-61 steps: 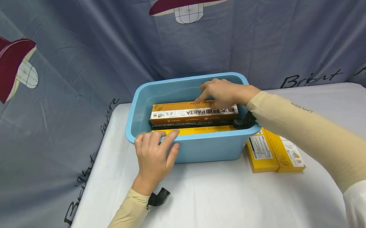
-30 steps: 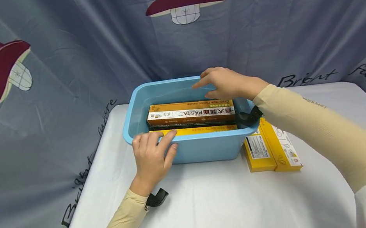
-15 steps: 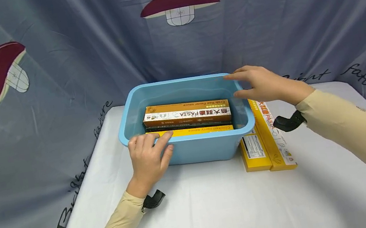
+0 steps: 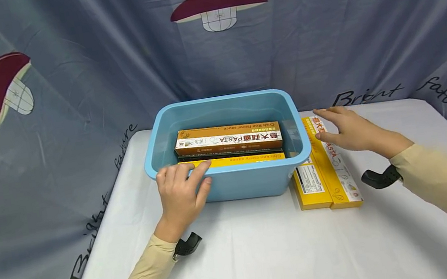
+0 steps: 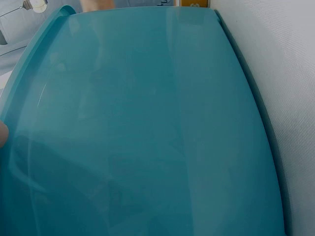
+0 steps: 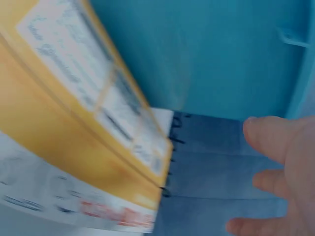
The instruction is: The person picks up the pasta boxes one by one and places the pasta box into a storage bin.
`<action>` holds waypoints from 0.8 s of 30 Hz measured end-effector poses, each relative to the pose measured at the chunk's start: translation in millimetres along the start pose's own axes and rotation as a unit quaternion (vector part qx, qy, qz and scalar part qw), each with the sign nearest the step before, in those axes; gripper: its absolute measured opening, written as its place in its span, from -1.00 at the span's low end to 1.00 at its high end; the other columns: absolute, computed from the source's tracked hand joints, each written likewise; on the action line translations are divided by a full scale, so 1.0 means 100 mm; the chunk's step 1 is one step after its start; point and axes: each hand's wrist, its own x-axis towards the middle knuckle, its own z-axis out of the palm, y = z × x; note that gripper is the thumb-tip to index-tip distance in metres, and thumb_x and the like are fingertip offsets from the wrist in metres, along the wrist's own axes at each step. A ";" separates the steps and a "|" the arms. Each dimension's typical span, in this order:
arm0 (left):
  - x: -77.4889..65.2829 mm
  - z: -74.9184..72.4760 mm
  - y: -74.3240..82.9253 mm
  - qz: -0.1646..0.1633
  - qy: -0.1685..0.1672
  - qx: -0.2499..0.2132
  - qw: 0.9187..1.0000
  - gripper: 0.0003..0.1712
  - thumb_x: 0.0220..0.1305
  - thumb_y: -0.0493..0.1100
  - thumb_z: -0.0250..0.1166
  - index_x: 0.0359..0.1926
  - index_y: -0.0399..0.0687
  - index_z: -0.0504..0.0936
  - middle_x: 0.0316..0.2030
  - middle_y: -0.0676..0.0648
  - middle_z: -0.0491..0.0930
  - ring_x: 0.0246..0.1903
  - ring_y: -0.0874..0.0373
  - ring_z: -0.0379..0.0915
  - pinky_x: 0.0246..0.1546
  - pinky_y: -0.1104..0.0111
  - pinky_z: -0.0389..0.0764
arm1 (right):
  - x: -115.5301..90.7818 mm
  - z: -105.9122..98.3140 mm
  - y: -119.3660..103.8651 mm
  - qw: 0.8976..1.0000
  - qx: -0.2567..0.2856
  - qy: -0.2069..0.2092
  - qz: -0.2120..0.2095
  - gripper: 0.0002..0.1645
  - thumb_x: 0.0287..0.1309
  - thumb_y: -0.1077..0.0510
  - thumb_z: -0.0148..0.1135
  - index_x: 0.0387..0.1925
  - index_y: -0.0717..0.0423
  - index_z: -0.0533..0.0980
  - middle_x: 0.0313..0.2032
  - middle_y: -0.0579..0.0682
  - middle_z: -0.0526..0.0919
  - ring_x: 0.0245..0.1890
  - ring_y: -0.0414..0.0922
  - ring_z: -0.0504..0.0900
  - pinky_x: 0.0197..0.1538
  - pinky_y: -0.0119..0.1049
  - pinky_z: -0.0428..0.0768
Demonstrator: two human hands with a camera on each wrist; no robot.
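A blue plastic tub [image 4: 247, 181] stands at the table's middle. My left hand [image 4: 179, 199] holds its front rim near the left corner, fingers over the edge and thumb outside. In the tub lie a brown pasta box [image 4: 228, 140] marked "Crab Roe flavor sauce", a mostly hidden black box [image 4: 225, 153], and a yellow box [image 4: 248, 159] marked "Chicken curry sauce". Right of the tub, two yellow pasta boxes [image 4: 326, 167] lie side by side. My right hand [image 4: 348, 129], fingers spread and holding nothing, is over their far end; the right wrist view shows its fingers [image 6: 268, 137] apart from the boxes.
A white cloth covers the table [image 4: 240, 252]. Behind it hangs a grey-blue curtain [image 4: 117, 68] printed with red lamps and lettering. The tub's back rim is close to the curtain. Each wrist carries a black camera mount [image 4: 381, 177].
My right hand has lifted out of the tub, passed over its right rim and come down toward the yellow boxes. The left hand keeps its place on the rim.
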 end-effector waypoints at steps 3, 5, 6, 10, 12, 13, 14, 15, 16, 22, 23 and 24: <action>0.00 0.01 0.00 0.001 0.001 -0.002 1.000 -0.58 0.57 0.12 0.00 -0.03 0.06 0.74 -0.36 -0.13 0.57 -0.33 -0.07 0.40 -0.12 0.02 0.30 | -0.05 0.17 0.06 1.000 -0.001 -0.010 0.019 -0.06 0.37 -0.08 0.22 0.57 0.22 0.07 0.42 0.60 0.11 0.35 0.60 0.20 0.19 0.54 0.35; -0.01 0.00 0.00 0.002 0.001 -0.001 1.000 -0.58 0.57 0.11 0.00 -0.03 0.06 0.74 -0.36 -0.13 0.57 -0.33 -0.07 0.40 -0.12 0.03 0.30 | -0.08 0.29 0.09 0.999 0.000 -0.017 0.034 -0.06 0.38 -0.12 0.20 0.57 0.22 0.07 0.42 0.61 0.10 0.34 0.61 0.19 0.18 0.55 0.35; -0.01 0.00 0.00 0.002 0.000 -0.001 1.000 -0.59 0.56 0.11 0.01 -0.03 0.06 0.74 -0.36 -0.12 0.57 -0.33 -0.07 0.40 -0.12 0.03 0.30 | -0.09 0.35 0.10 0.999 0.003 -0.022 0.040 -0.06 0.38 -0.13 0.18 0.57 0.23 0.07 0.42 0.62 0.08 0.35 0.63 0.17 0.19 0.56 0.33; -0.01 0.01 -0.01 0.004 -0.002 -0.001 1.000 -0.59 0.56 0.11 0.02 -0.03 0.06 0.74 -0.36 -0.12 0.56 -0.32 -0.08 0.41 -0.12 0.03 0.30 | -0.18 0.56 0.14 0.997 0.015 -0.031 0.065 -0.03 0.40 -0.21 0.11 0.57 0.24 0.05 0.45 0.63 0.00 0.37 0.66 0.09 0.23 0.60 0.24; -0.01 0.01 -0.01 0.004 -0.002 -0.002 1.000 -0.58 0.56 0.11 0.01 -0.04 0.06 0.74 -0.36 -0.12 0.57 -0.32 -0.08 0.42 -0.12 0.03 0.30 | -0.23 0.65 0.15 0.997 0.025 -0.032 0.072 -0.01 0.41 -0.26 0.08 0.57 0.23 0.03 0.46 0.64 -0.05 0.38 0.68 0.04 0.23 0.61 0.21; -0.01 0.01 -0.01 0.005 -0.001 -0.002 1.000 -0.58 0.56 0.11 0.01 -0.04 0.06 0.74 -0.36 -0.12 0.57 -0.32 -0.08 0.42 -0.12 0.03 0.30 | -0.26 0.70 0.16 0.996 0.030 -0.031 0.075 0.00 0.42 -0.29 0.06 0.58 0.22 0.02 0.46 0.64 -0.07 0.38 0.68 0.03 0.24 0.61 0.20; -0.01 0.01 -0.01 0.005 -0.002 -0.001 1.000 -0.57 0.56 0.12 0.00 -0.04 0.06 0.74 -0.36 -0.12 0.57 -0.32 -0.08 0.42 -0.12 0.03 0.30 | -0.28 0.75 0.16 0.996 0.034 -0.028 0.075 0.00 0.42 -0.31 0.05 0.58 0.21 0.02 0.46 0.65 -0.08 0.38 0.69 0.02 0.23 0.62 0.19; -0.01 0.01 -0.01 0.005 -0.003 0.000 1.000 -0.57 0.57 0.12 -0.01 -0.03 0.06 0.74 -0.36 -0.11 0.57 -0.32 -0.07 0.42 -0.12 0.03 0.30 | -0.30 0.80 0.16 0.996 0.039 -0.023 0.073 0.00 0.42 -0.32 0.04 0.58 0.20 0.02 0.46 0.66 -0.09 0.38 0.70 0.01 0.22 0.63 0.19; 0.00 0.01 -0.01 0.005 -0.002 0.000 1.000 -0.57 0.57 0.12 -0.01 -0.04 0.06 0.74 -0.36 -0.11 0.57 -0.32 -0.07 0.42 -0.12 0.03 0.30 | -0.32 0.85 0.16 0.996 0.044 -0.019 0.072 0.00 0.43 -0.32 0.03 0.59 0.20 0.02 0.46 0.67 -0.10 0.38 0.70 0.01 0.22 0.63 0.19; 0.00 0.02 -0.01 -0.001 -0.001 -0.001 1.000 -0.57 0.57 0.13 -0.01 -0.04 0.06 0.74 -0.35 -0.12 0.57 -0.32 -0.07 0.41 -0.12 0.03 0.30 | -0.38 1.10 0.13 0.995 0.058 0.012 0.085 -0.03 0.45 -0.29 -0.02 0.59 0.17 -0.02 0.47 0.68 -0.16 0.37 0.72 0.02 0.22 0.63 0.20; 0.00 0.02 -0.01 -0.002 -0.004 0.000 1.000 -0.56 0.57 0.13 -0.01 -0.03 0.07 0.73 -0.35 -0.12 0.57 -0.32 -0.07 0.41 -0.11 0.03 0.30 | -0.38 1.13 0.12 0.994 0.059 0.017 0.088 -0.04 0.46 -0.28 -0.04 0.59 0.17 -0.03 0.47 0.68 -0.18 0.37 0.72 0.03 0.21 0.63 0.21; 0.00 0.02 -0.01 -0.002 -0.004 -0.001 1.000 -0.57 0.57 0.13 -0.01 -0.03 0.07 0.73 -0.35 -0.12 0.57 -0.32 -0.07 0.41 -0.11 0.03 0.30 | -0.38 1.16 0.12 0.994 0.059 0.022 0.090 -0.06 0.46 -0.27 -0.04 0.59 0.18 -0.03 0.47 0.67 -0.19 0.37 0.72 0.04 0.21 0.63 0.23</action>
